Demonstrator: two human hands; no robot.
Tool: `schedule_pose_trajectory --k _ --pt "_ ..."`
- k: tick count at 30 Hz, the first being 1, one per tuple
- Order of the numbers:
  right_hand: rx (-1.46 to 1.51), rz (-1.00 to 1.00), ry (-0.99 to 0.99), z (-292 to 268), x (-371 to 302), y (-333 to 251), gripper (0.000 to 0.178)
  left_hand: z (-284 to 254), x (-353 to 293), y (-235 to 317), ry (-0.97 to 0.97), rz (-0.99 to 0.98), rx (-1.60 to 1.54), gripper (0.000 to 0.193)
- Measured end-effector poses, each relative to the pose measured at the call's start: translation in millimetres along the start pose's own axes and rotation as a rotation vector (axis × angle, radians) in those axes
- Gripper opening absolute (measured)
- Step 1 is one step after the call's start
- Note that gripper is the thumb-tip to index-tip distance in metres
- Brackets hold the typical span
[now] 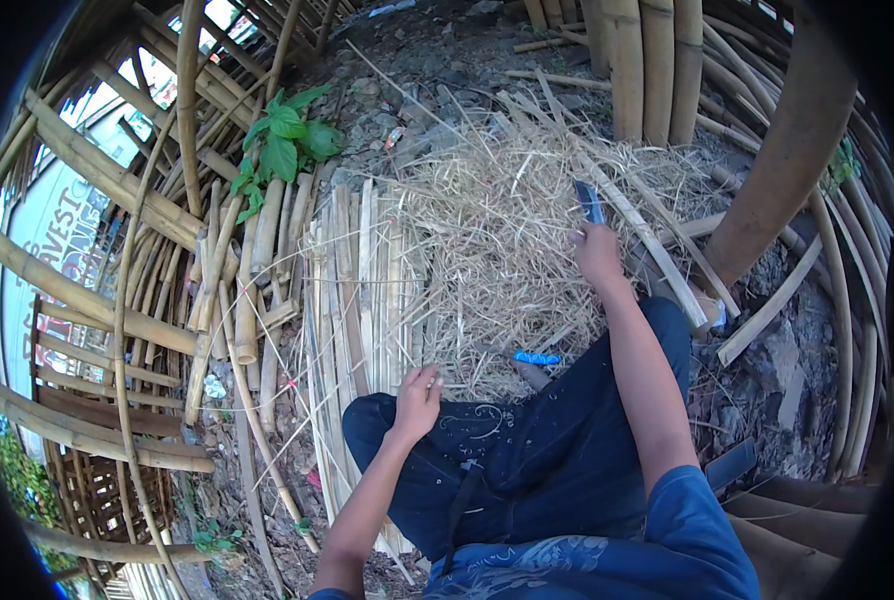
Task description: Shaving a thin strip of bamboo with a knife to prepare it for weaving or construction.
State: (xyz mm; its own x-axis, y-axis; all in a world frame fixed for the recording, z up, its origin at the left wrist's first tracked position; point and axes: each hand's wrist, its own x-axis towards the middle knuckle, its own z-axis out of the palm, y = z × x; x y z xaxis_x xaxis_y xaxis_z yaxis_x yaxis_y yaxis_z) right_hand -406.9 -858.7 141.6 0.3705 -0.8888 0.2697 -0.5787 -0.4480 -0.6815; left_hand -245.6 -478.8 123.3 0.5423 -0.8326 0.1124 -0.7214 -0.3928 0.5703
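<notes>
My right hand is closed round the handle of a knife, and its dark, broad blade points away from me over a heap of pale bamboo shavings. My left hand is over my left knee with its fingers curled together; what is in them, if anything, is too small to make out. Just beyond that hand lies a row of long split bamboo strips. Thin, curved slivers spread out to its left. A small blue wrapper-like thing rests at the near edge of the shavings, by my legs.
Thick upright bamboo poles stand at the far right, with a large leaning one nearer. Bamboo rails fence the left side. A leafy green plant grows at the far left, beside stony ground. Split pieces lie right of the heap.
</notes>
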Motion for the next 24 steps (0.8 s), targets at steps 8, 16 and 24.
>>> schedule_pose_trajectory --k 8,16,24 --pt "-0.069 -0.014 -0.157 -22.1 -42.7 -58.7 0.046 -15.8 -64.7 102.8 -0.487 0.297 0.032 0.051" --pt "0.198 -0.206 -0.379 -75.9 -130.2 -54.6 0.029 -70.2 -132.7 43.8 -0.291 0.025 0.287 0.058" --pt "0.297 -0.001 -0.193 -82.0 -129.2 -53.3 0.029 -82.8 -150.7 49.2 -0.127 -0.171 0.072 0.041"
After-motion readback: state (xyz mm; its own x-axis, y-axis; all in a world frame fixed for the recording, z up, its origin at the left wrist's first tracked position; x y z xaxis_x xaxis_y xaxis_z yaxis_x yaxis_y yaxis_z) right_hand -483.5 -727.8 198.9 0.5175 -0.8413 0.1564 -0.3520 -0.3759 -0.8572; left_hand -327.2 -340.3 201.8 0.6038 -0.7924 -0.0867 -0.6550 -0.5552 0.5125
